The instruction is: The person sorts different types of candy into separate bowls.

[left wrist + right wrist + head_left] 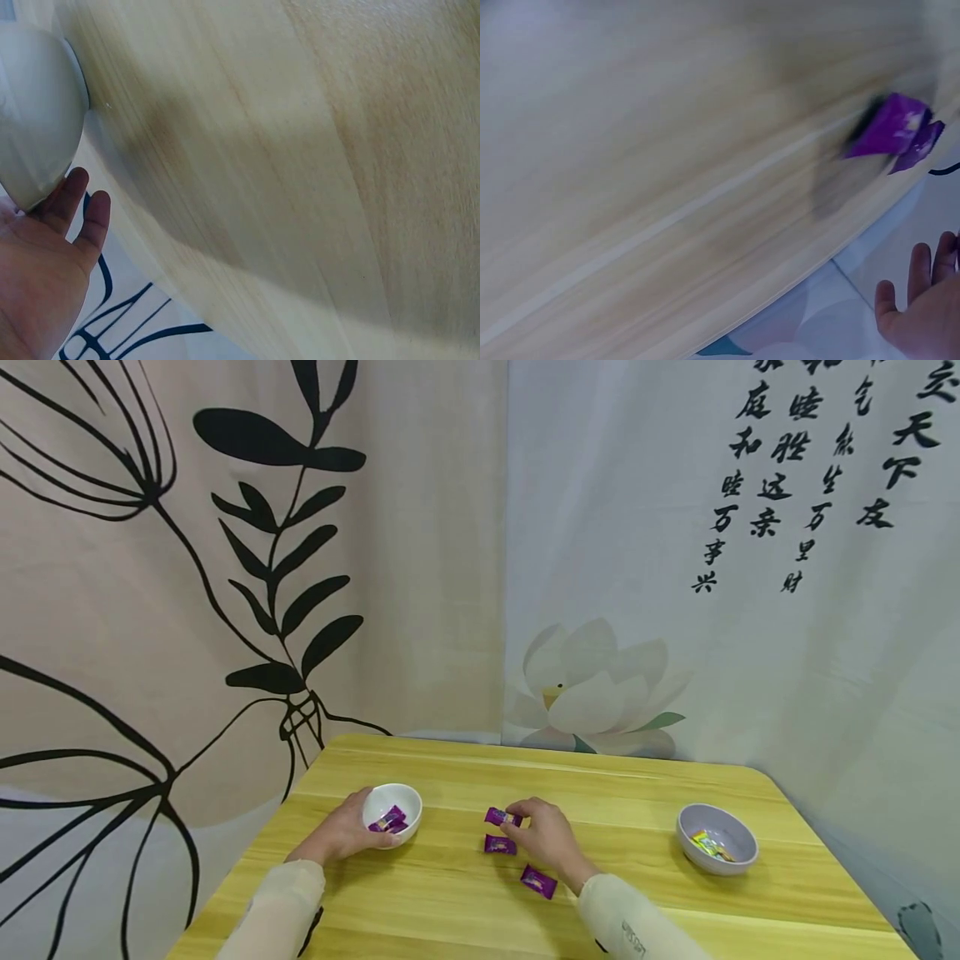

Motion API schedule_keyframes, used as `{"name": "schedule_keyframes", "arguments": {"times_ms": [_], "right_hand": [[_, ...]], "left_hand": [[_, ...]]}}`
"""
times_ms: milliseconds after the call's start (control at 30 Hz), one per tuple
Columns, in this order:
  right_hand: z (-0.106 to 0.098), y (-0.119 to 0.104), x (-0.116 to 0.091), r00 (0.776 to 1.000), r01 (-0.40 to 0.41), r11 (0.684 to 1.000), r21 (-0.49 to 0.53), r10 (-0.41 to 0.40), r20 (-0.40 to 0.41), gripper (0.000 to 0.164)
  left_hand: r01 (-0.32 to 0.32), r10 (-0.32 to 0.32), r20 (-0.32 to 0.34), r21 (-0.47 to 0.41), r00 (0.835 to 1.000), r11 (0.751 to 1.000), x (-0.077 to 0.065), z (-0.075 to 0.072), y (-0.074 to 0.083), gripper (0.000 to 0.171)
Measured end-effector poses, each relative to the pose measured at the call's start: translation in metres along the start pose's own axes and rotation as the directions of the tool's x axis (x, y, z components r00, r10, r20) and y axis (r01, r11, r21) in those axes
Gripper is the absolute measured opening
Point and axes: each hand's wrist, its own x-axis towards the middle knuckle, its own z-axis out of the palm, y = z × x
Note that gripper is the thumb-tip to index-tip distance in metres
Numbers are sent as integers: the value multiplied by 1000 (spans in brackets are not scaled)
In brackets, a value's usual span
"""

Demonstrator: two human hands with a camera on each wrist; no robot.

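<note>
My left hand (pixel 347 828) grips the side of a small white bowl (pixel 411 817), thumb at its near side. A few purple-wrapped candies (pixel 388 818) lie inside it. In the left wrist view the bowl (pixel 37 105) shows at the left edge, with the hand (pixel 45 277) against its rim. Near the table's middle, my right hand (pixel 546 837) pinches one purple-wrapped candy (pixel 497 816) between thumb and fingers. Two more candies lie on the table, one just below it (pixel 500 845) and another under the wrist (pixel 538 882). The right wrist view cuts off the pinching fingertips.
A pale lilac bowl (pixel 697 852) holding yellow and green wrapped pieces (pixel 711 845) stands at the right of the wooden table (pixel 442 910). Behind the table's far edge hangs a printed curtain (pixel 435 568) with plant, lotus and character designs.
</note>
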Motion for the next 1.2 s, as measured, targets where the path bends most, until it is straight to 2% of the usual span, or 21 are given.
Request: {"name": "schedule_keyframes", "arguments": {"times_ms": [300, 667, 1067, 1200], "right_hand": [[17, -25, 18, 998, -40, 999, -8, 40, -39, 30], [40, -56, 42, 995, -1, 1000, -29, -2, -99, 27], [77, -94, 62, 995, 5, 999, -39, -9, -100, 24], [87, -103, 67, 995, 5, 998, -59, -11, -100, 25]], "left_hand": [[4, -4, -2, -8, 1000, 1000, 0, -1, 1, 116], [-4, 3, -15, -31, 1000, 1000, 0, 1, -2, 110], [-5, 4, -16, -71, 1000, 997, -1, 1, -1, 105], [-14, 13, -16, -76, 1000, 997, 3, 2, -1, 100]]}}
